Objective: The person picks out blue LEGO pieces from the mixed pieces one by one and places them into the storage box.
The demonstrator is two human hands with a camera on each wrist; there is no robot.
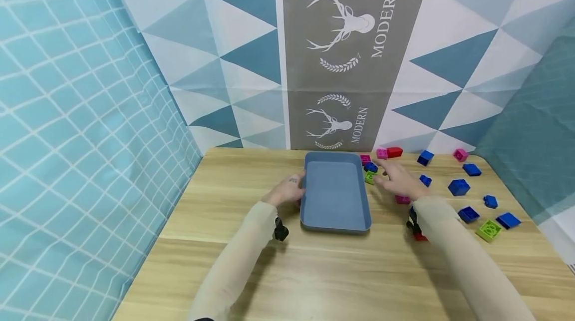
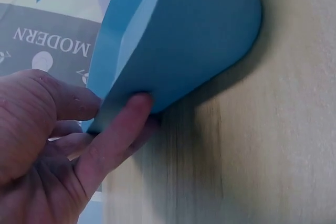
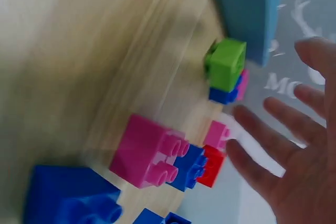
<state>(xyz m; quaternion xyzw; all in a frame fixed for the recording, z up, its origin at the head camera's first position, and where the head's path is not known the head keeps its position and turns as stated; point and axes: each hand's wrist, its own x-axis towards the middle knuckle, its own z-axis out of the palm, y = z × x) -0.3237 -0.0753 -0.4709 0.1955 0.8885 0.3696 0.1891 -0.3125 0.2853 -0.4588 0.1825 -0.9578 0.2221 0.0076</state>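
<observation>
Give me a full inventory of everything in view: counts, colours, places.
Tray: one, grey-blue, mid-table, towards the back
Blocks: at least eight blue, four pink, two red, two green, right of tray
Table: one, wood-coloured, beneath these
Wall cloth: one, grey, white and blue, behind table
Side sheets: two, blue-green, left and right
Wrist devices: two, black, one per wrist
Sleeves: two, cream, on forearms
Left hand: one, bare, gripping tray's left side
Right hand: one, bare, near blocks

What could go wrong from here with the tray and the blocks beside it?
The left hand holds the tray by one side, so a tug might shift or tip it. The right hand is open near the green block beside the tray; reaching for that could knock the blue block close behind it.
</observation>
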